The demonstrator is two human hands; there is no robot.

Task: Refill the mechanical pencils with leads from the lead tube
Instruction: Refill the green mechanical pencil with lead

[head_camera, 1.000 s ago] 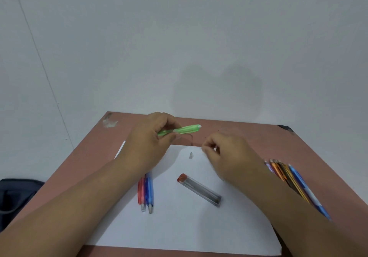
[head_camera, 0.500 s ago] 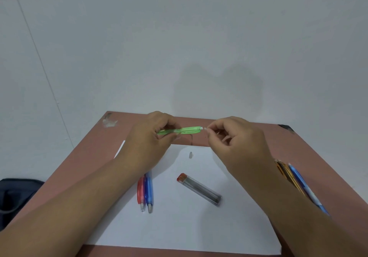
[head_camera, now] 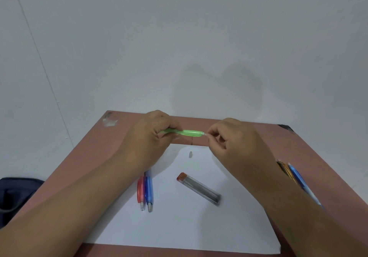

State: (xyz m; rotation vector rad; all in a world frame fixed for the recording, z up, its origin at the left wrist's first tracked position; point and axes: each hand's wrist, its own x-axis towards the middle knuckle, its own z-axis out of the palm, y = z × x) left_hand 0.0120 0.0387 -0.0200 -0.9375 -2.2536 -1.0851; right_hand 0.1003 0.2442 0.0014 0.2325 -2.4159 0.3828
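Observation:
My left hand (head_camera: pixel 151 137) grips a green mechanical pencil (head_camera: pixel 189 133), held level above the table's far edge with its end pointing right. At that white end, the thumb and forefinger of my right hand (head_camera: pixel 235 143) pinch a small white piece (head_camera: pixel 205 135); what it is I cannot tell. The clear lead tube (head_camera: pixel 199 189) with an orange-red cap lies on the white paper (head_camera: pixel 179 227). A tiny grey cap (head_camera: pixel 190 154) lies on the paper below the green pencil.
A red pencil (head_camera: pixel 140 191) and a blue pencil (head_camera: pixel 149 192) lie side by side on the paper under my left forearm. Several more pencils (head_camera: pixel 292 174) lie on the brown table (head_camera: pixel 89 157) at the right, partly hidden by my right arm. A dark bag (head_camera: pixel 14 195) sits at lower left.
My right hand rose from the paper and came to the green pencil's right end, pinching a small white piece there. The left hand kept the pencil steady.

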